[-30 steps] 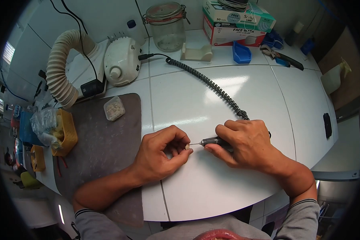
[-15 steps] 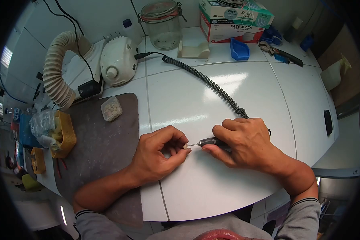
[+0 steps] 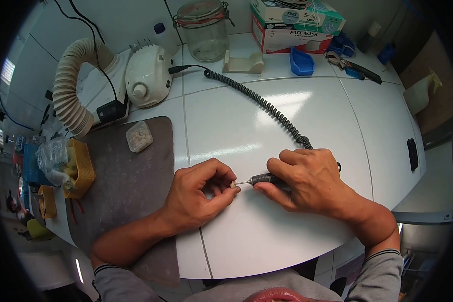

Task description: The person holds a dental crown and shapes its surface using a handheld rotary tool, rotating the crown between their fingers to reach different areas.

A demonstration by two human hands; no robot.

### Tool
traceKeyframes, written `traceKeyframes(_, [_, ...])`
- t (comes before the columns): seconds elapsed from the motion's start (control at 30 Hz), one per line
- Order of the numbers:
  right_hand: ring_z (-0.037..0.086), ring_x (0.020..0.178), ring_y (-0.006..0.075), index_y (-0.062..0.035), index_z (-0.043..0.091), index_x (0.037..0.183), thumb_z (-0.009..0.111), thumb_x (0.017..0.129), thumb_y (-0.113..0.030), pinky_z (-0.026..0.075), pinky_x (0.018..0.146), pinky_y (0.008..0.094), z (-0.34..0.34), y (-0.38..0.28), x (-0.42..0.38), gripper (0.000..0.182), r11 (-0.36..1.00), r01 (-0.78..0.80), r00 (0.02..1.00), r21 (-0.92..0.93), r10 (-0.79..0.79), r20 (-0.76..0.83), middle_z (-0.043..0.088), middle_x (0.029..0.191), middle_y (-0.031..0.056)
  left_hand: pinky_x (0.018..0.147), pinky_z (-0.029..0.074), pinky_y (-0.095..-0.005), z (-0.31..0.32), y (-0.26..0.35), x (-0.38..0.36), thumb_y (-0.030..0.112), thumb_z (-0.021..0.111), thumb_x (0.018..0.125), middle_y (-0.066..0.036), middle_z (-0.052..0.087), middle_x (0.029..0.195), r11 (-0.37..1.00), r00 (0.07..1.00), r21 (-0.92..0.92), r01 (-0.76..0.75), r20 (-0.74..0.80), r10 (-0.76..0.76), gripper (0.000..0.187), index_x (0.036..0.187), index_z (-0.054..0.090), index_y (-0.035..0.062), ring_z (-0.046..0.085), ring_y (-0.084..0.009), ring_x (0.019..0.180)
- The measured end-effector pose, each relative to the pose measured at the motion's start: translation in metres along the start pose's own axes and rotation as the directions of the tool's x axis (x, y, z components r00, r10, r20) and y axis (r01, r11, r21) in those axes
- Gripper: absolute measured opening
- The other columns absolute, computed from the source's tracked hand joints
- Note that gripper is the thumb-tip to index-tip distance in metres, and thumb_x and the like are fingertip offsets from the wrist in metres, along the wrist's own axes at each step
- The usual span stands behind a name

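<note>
Between the thumb and fingertips of my left hand [image 3: 199, 194] is a small cream-coloured piece [image 3: 233, 184]. My right hand [image 3: 309, 183] is wrapped round a dark rotary handpiece [image 3: 261, 178], which lies nearly level and points left. Its thin metal bit [image 3: 242, 182] reaches the small piece or stops very close to it; exact contact is too small to tell. Both hands are over the white table [image 3: 267, 231]. A coiled black cord [image 3: 267, 105] runs from near my right hand towards a white control unit [image 3: 149, 78].
A brown mat [image 3: 121, 176] bears a small clear box [image 3: 139, 136] of pale pieces. Yellow bins [image 3: 85, 171] stand left. A ribbed hose [image 3: 68, 90], glass jar [image 3: 204, 38], mask boxes [image 3: 293, 38], blue tray [image 3: 302, 63] and pliers [image 3: 362, 70] are at the back.
</note>
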State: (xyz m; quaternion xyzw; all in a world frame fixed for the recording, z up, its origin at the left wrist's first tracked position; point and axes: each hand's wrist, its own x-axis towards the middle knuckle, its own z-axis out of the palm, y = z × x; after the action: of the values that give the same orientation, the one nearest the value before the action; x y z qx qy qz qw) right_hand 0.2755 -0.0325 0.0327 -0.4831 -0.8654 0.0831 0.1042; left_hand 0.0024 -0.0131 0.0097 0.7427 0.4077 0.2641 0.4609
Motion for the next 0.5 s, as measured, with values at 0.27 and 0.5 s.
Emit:
traceKeyframes(0.27, [0.071, 0.059, 0.0223, -0.0126, 0.075, 0.089, 0.072, 0.104, -0.054, 0.049, 0.046, 0.0370, -0.0006, -0.0002, -0.0003, 0.044, 1.000, 0.000, 1.000, -0.001, 0.000, -0.003, 0.069, 0.073, 0.0045, 0.070, 0.060, -0.0269, 0.0007, -0.0005, -0.0004, 0.007, 0.085, 0.094, -0.007, 0.078, 0.091, 1.000, 1.000, 0.010, -0.009, -0.009, 0.009, 0.017, 0.104, 0.073, 0.0008, 0.076, -0.0127, 0.081])
traceKeyframes(0.5, [0.071, 0.060, 0.0224, -0.0125, 0.075, 0.089, 0.072, 0.104, -0.054, 0.049, 0.047, 0.0369, -0.0010, -0.0004, 0.0001, 0.044, 1.000, -0.012, 1.000, 0.003, 0.012, -0.003, 0.069, 0.071, 0.0042, 0.070, 0.060, -0.0275, 0.0001, 0.0005, -0.0002, 0.008, 0.085, 0.095, -0.008, 0.079, 0.090, 1.000, 1.000, 0.012, -0.013, -0.009, 0.014, 0.017, 0.103, 0.073, 0.0004, 0.076, -0.0135, 0.080])
